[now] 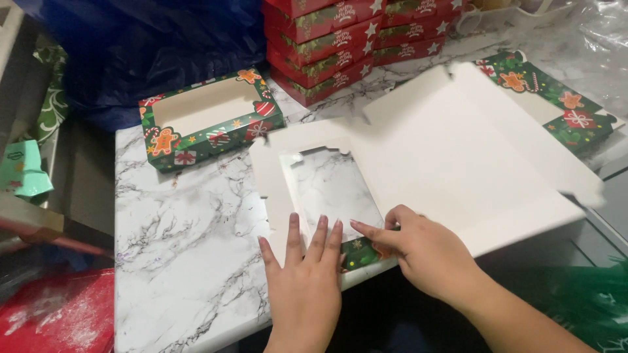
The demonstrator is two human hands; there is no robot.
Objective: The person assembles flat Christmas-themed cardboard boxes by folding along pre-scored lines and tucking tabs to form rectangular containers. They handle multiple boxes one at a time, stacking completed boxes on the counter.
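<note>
1. Head view, nearest me: my left hand (306, 274) lies flat, fingers spread and straight, pressing the near edge of the unfolded box blank (445, 163) onto the marble table (176, 242). I judge that is to pin the card.
2. My right hand (422, 252) is just beside it, fingers curled, pinching a green printed flap (360, 252) at the blank's near edge, seemingly creasing it.
3. The blank lies white side up, its clear window (330, 189) directly beyond my left fingertips and touching them.
4. Farther left stands a finished green windowed box (209, 121).
5. Farthest back, stacked red boxes (340, 46); another flat green blank (556, 104) lies at far right.
</note>
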